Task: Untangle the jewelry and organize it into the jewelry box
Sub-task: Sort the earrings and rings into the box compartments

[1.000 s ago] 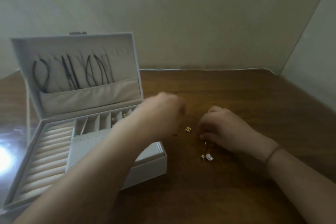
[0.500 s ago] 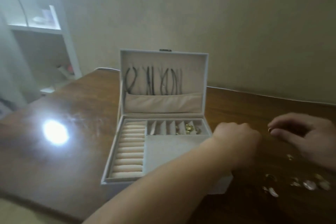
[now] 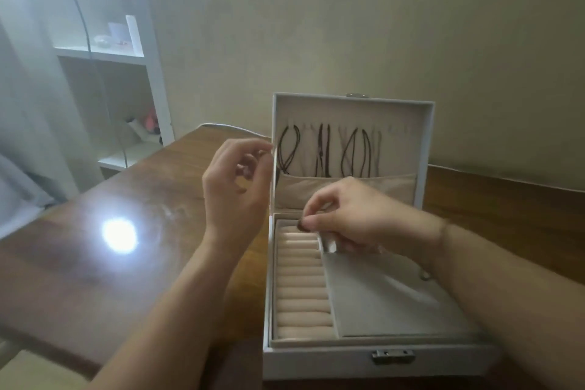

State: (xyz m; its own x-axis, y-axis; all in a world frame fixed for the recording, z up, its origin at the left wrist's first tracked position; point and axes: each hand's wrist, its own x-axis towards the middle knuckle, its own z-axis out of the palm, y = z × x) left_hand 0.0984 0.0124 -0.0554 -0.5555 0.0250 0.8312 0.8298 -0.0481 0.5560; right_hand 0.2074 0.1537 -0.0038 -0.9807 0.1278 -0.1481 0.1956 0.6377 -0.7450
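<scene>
The white jewelry box [image 3: 316,358] stands open on the wooden table [image 3: 158,279], its lid upright. Dark cord necklaces [image 3: 326,152] hang inside the lid above a beige pocket. Beige ring rolls [image 3: 300,288] fill the tray's left side, and a grey pad [image 3: 380,301] covers the right. My right hand [image 3: 354,215] hovers over the top of the ring rolls and pinches a small dark ring [image 3: 300,225] between thumb and forefinger. My left hand [image 3: 237,180] is raised beside the lid's left edge, fingers loosely curled, with nothing visible in them.
A metal latch [image 3: 392,356] sits on the box's front wall. A bright light glare [image 3: 119,236] reflects off the table to the left. A white shelf unit [image 3: 126,89] stands beyond the table's far left corner. A plain wall is close behind the box.
The view swung right to left, bringing the box to the centre. My right hand came from the loose pieces on the table to the ring rolls. My left hand rose beside the lid.
</scene>
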